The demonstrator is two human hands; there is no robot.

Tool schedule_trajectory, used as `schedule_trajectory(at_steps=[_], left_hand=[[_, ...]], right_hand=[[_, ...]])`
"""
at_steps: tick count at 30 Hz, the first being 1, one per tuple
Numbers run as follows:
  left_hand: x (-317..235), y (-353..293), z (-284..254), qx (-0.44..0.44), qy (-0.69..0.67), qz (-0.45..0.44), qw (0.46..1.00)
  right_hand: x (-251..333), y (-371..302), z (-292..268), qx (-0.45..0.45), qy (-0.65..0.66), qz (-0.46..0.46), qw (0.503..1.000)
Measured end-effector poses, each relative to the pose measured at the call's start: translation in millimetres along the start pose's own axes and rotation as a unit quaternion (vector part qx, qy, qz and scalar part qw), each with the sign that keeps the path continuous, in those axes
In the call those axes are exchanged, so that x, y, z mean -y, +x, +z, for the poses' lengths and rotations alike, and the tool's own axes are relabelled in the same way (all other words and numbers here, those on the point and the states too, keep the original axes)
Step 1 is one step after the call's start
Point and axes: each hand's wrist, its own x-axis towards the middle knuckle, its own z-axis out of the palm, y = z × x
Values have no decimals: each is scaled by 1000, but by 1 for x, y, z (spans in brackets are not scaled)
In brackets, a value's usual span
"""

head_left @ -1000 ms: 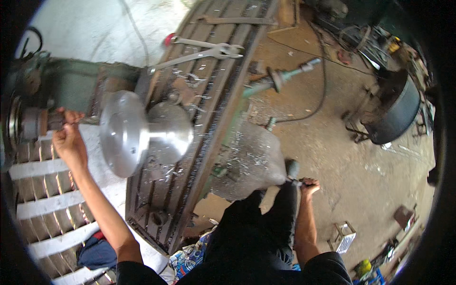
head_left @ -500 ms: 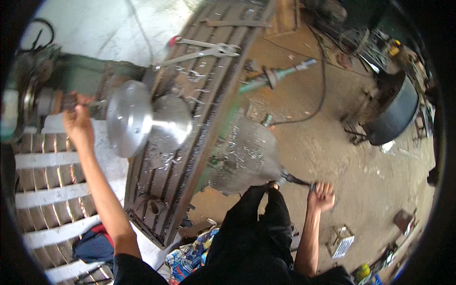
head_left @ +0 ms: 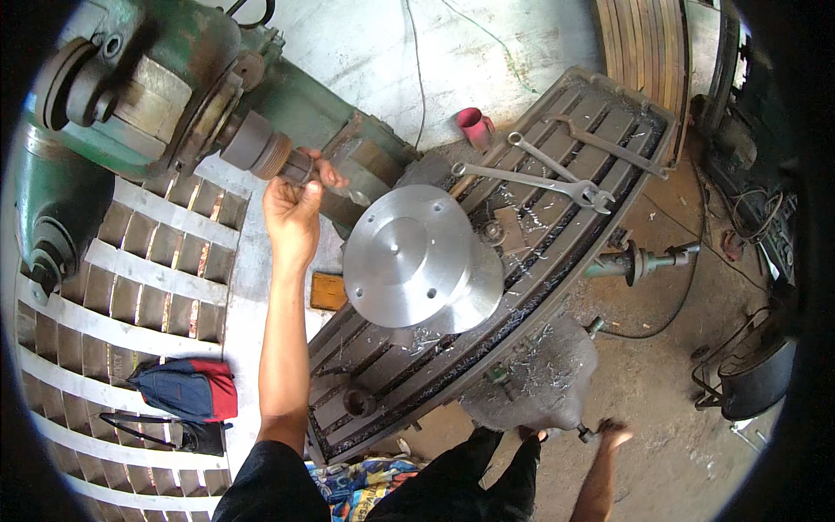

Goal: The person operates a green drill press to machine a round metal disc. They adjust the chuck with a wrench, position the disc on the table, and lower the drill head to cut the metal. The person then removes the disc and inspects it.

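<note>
My left hand (head_left: 294, 204) is closed around the dark collet chuck (head_left: 297, 167) at the end of the green milling machine's spindle (head_left: 254, 146). A thin cutting bit (head_left: 355, 197) sticks out past my fingers toward the workpiece. That workpiece is a shiny turned metal flange (head_left: 404, 252) with a round disc face, several small holes and a thicker body behind it. It rests on the slotted machine table (head_left: 417, 370), apart from the bit. At the lower right my right hand (head_left: 616, 433) is closed on a crank handle (head_left: 588, 433) below the table; the grip is partly hidden.
Two spanners (head_left: 531, 177) and a flat bar (head_left: 609, 148) lie on the table among metal chips. A red mug (head_left: 474, 126) stands behind. At left, a blue and red bag (head_left: 187, 389) lies on a slatted surface. A dark curved drum (head_left: 757, 378) sits on the floor at right.
The view has swung left, showing more of the machine head and the flange's face. My left hand stays at the chuck. My right hand stays at the crank, now lower in view.
</note>
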Motion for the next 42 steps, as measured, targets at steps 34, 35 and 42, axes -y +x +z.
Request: schedule_trajectory(at_steps=[34,35,42], left_hand=[[-2,-6,5,-98,-26,-7,995],[-2,-6,7,-101,-30,-6,994],[-6,-5,13,-125,-36,-3,991]], right_hand=[[-1,-295,-21,128,40,-202,970],[-8,-283,-40,116,-19,-226,967],[-70,-58,-98,-237,0,101,966]])
